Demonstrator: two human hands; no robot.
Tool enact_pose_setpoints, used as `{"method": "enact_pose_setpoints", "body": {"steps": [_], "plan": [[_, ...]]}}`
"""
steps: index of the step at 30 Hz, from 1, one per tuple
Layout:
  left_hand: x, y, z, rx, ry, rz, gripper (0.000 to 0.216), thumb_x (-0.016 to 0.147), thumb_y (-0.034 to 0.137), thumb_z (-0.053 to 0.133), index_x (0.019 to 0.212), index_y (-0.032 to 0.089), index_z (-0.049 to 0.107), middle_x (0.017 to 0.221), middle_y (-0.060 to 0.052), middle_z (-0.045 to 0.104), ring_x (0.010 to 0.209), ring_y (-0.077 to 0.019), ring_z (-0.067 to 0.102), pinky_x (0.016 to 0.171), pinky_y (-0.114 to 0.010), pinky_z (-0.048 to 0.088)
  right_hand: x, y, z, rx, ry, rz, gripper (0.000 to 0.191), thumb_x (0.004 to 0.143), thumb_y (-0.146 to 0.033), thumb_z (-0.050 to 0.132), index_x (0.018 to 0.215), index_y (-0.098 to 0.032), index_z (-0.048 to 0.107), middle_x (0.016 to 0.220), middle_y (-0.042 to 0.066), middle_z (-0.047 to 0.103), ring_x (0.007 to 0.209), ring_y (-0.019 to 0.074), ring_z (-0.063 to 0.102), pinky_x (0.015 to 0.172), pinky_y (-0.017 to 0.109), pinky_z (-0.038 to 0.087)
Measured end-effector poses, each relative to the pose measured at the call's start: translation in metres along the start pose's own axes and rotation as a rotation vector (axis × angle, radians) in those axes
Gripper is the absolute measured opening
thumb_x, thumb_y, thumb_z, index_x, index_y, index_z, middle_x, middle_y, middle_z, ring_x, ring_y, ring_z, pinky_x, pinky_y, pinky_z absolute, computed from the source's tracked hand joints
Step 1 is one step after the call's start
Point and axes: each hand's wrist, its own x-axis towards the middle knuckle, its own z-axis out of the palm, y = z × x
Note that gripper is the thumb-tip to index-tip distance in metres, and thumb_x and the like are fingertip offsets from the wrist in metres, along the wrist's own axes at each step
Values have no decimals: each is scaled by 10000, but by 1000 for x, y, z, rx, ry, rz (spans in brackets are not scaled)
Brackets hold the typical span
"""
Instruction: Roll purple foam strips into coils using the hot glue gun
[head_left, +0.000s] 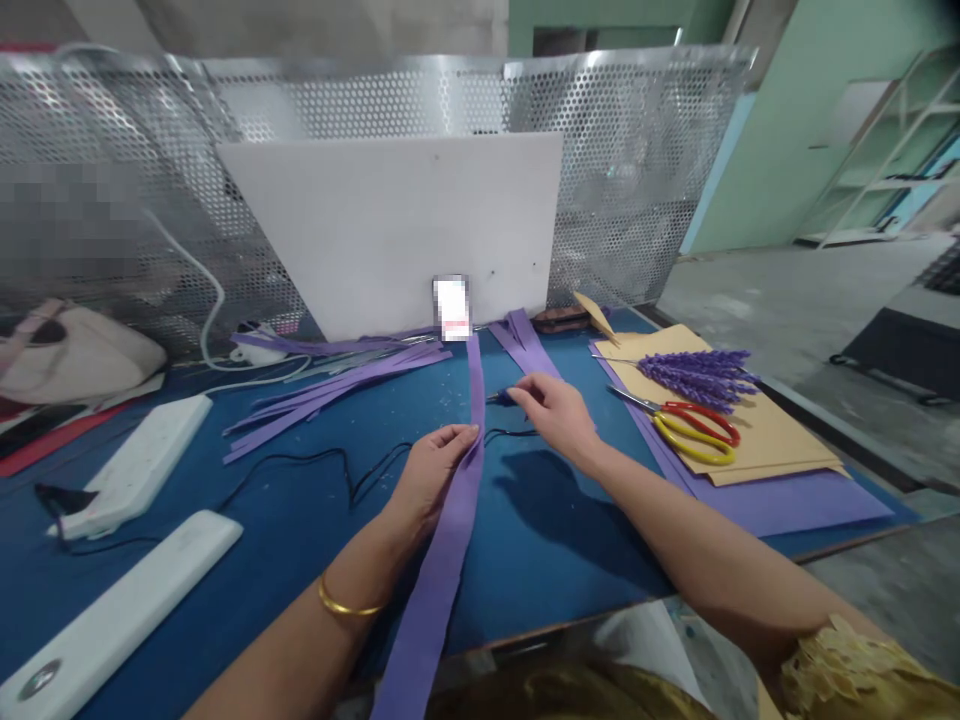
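A long purple strip [439, 585] runs from the table's near edge up toward the phone, its far end lying on the blue surface. My left hand [429, 472] pinches this strip between thumb and fingers near its middle. To the right, my right hand [556, 412] is closed around a small dark-blue tool [498, 398] whose thin pointed tip faces the strip, slightly apart from it. Exactly what kind of tool it is I cannot make out. A black cord [315, 455] crosses the table and passes behind the strip toward my right hand.
Loose purple strips [337, 388] lie at back left, more strips [525, 345] behind my right hand. A phone [451, 308] leans on a white board [405, 220]. Scissors [694, 430] and lavender sprigs [697, 375] rest on tan sheets [787, 440]. White power strips [124, 620] lie left.
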Motion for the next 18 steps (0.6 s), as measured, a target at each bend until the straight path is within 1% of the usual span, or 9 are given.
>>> {"method": "enact_pose_setpoints", "body": {"steps": [2,4,7,9,11,12,14,16,18], "plan": [[3,2,-1,-75,46,13,430,463,365,951,703,130,684,548,31,607,471,-67,497,472,-189,392,10,5,-14,-378,66,-1,225,923,-416,577,955,-202,640,951,87,708,858,226,649,708,305,421],[7,2,-3,-122,73,25,403,480,326,950,702,122,682,549,36,595,468,-53,485,461,-175,372,19,11,-25,-624,8,104,349,937,-496,553,988,-163,644,1011,163,710,918,274,669,737,330,431],[12,2,-5,-184,94,19,369,493,280,942,688,115,676,550,30,595,472,-53,486,455,-170,359,27,22,-28,-725,-153,277,559,913,-663,488,962,-138,673,967,210,722,947,329,689,734,357,446],[13,3,-6,-223,104,17,349,505,266,934,675,116,668,541,33,589,466,-55,483,451,-172,358,29,30,-24,-690,-242,322,602,888,-710,475,906,-148,690,944,205,730,950,339,693,728,362,453],[14,4,-7,-246,106,18,333,526,266,923,667,124,657,535,39,582,458,-57,476,446,-176,361,30,40,-19,-601,-271,334,549,839,-696,556,844,-163,686,931,186,732,943,336,690,728,361,458],[15,4,-8,-252,107,22,326,537,267,917,666,127,652,537,40,581,457,-59,477,443,-179,363,31,45,-16,-525,-248,349,492,795,-660,632,819,-171,678,911,169,732,936,332,687,733,360,461],[16,5,-9,-265,111,33,308,563,266,903,664,132,644,543,38,584,460,-65,485,442,-184,370,32,53,-13,-274,-166,417,397,734,-571,719,726,-181,651,777,120,708,869,310,684,721,354,465],[16,6,-10,-279,119,41,293,585,264,890,664,135,639,541,37,581,456,-69,486,436,-191,370,33,58,-10,-143,-135,441,358,751,-536,690,678,-192,620,623,57,643,731,267,671,663,341,471],[17,8,-11,-296,131,44,287,601,268,882,667,139,633,530,39,572,442,-71,476,427,-197,365,33,56,-7,-58,-101,430,343,791,-529,623,701,-199,591,576,23,601,629,231,647,603,325,472]]}}
